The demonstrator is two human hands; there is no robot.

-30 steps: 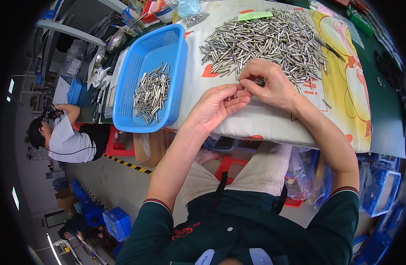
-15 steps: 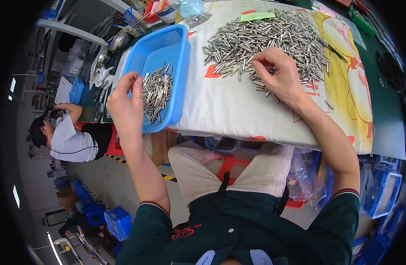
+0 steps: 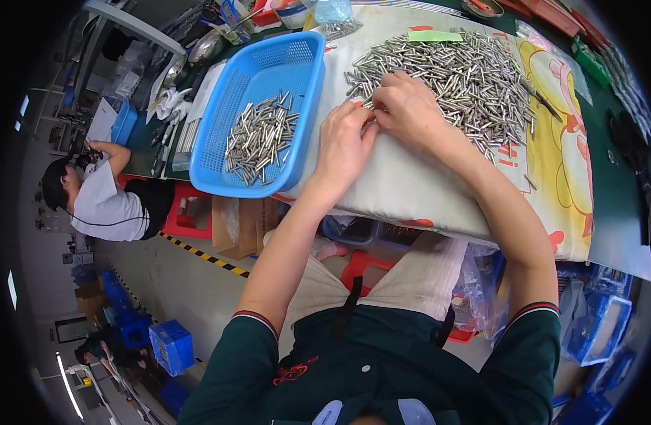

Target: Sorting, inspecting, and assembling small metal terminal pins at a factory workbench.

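Observation:
My left hand (image 3: 343, 145) and my right hand (image 3: 414, 113) meet over the cloth at the near left edge of a large pile of short silvery metal pins (image 3: 474, 92). The fingertips of both are pinched close together. Whatever is between them is hidden or too small to make out. To the left stands a blue perforated plastic basket (image 3: 308, 106). A smaller heap of the same pins (image 3: 262, 138) lies in its near part.
A light green paper strip (image 3: 434, 36) lies on the pile's far side, dark tweezers (image 3: 545, 105) on its right. Under everything spreads a printed cloth (image 3: 403, 177). A white glove (image 3: 171, 103) lies left of the basket. Farther left, a person (image 3: 109, 202) sits working.
My left hand has moved from over the basket rightward to the pile's edge. My right hand has moved left off the pile to meet it. The view has shifted slightly.

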